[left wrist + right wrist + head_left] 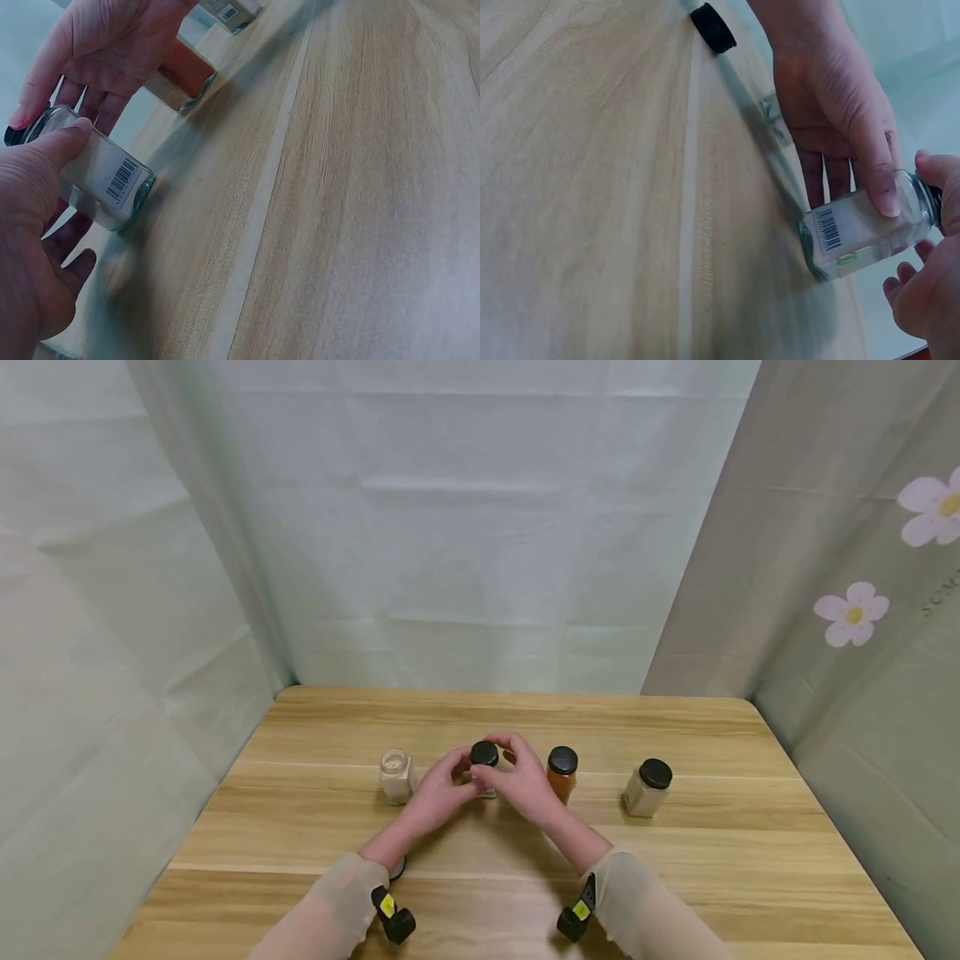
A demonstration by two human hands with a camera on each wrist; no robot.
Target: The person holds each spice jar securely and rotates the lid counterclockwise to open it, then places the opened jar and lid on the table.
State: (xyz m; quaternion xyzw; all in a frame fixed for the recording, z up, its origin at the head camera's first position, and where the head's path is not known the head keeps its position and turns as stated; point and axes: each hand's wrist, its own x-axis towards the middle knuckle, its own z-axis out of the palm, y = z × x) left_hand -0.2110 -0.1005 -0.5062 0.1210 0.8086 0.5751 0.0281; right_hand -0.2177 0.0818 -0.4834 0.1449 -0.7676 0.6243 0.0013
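Near the middle of the table, both hands meet at a square glass jar (pixel 112 169) with a barcode label. My left hand (pixel 438 793) holds the jar's body, its thumb laid on the glass. My right hand (pixel 531 785) grips the black lid (pixel 484 752) at the jar's neck between thumb and fingers. In the right wrist view the jar's glass base is close over the tabletop. To the left of the hands stands a lidless jar (pixel 395 777) with pale contents. A loose black lid (pixel 713 28) lies on the table, partly hidden by the left forearm in the head view.
An orange-filled jar (pixel 561 774) with a black lid stands just right of the right hand. Farther right is a black-lidded jar (pixel 647 789) with pale contents. The wooden table (pixel 720 877) is bounded by hanging cloth (pixel 480 543) at the back and sides.
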